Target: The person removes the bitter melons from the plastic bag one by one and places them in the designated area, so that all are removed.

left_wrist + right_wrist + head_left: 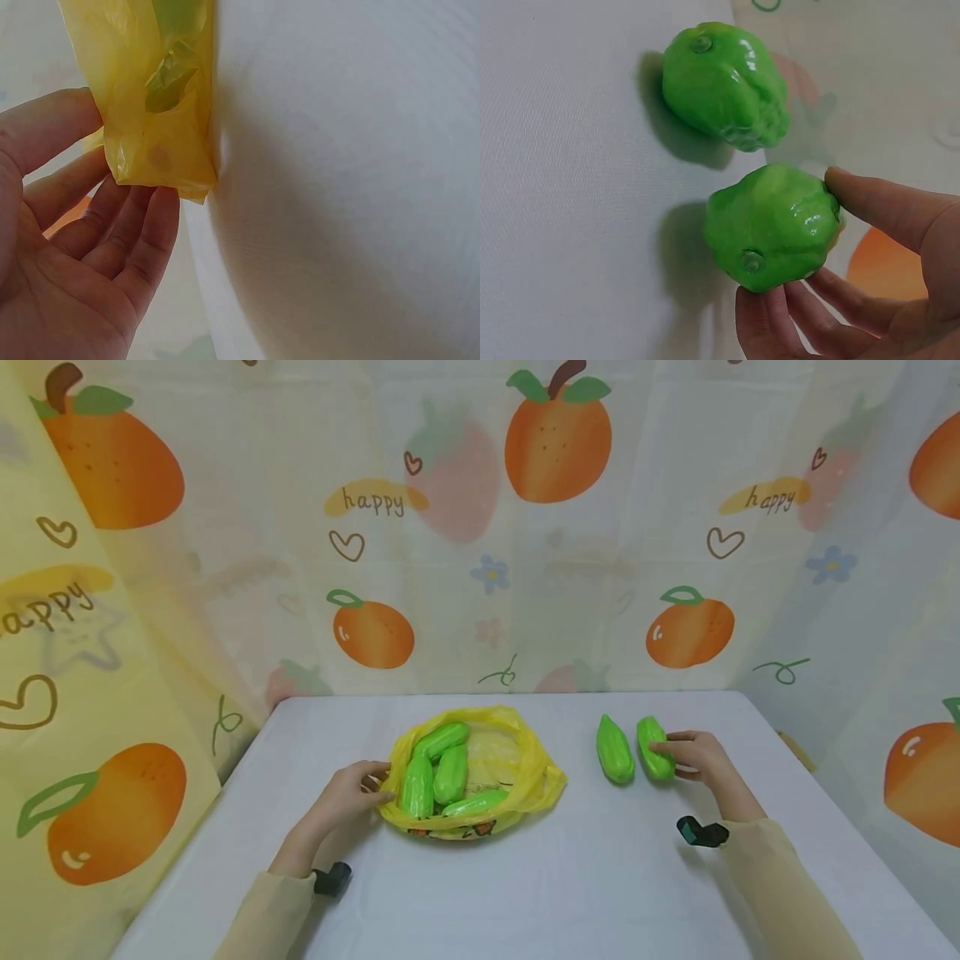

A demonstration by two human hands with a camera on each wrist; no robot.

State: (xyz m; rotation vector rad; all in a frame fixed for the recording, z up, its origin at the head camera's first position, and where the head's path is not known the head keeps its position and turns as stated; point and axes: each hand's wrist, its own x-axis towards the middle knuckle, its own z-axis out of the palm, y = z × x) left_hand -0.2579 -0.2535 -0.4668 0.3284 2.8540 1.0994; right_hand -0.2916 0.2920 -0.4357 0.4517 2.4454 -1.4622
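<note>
Left hand (86, 262), fingertips touching a yellow plastic bag (165, 142), green showing through, white surface (352, 180) alongside

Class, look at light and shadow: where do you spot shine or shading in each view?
Head view: diffuse light, with soft shadows below both sleeves; left wrist view: a broad, soft-edged shadow on the white tabletop beside the yellow bag; right wrist view: small white glints on both green vegetables, blurry-edged shadows beside them.

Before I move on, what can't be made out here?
Head view: underside of the front green vegetable, hidden by the yellow bag.
Head view: tan object, partly hidden by the table.
Left wrist view: bag contents, blurred by plastic.
Right wrist view: far end of the held vegetable, turned away.
</note>
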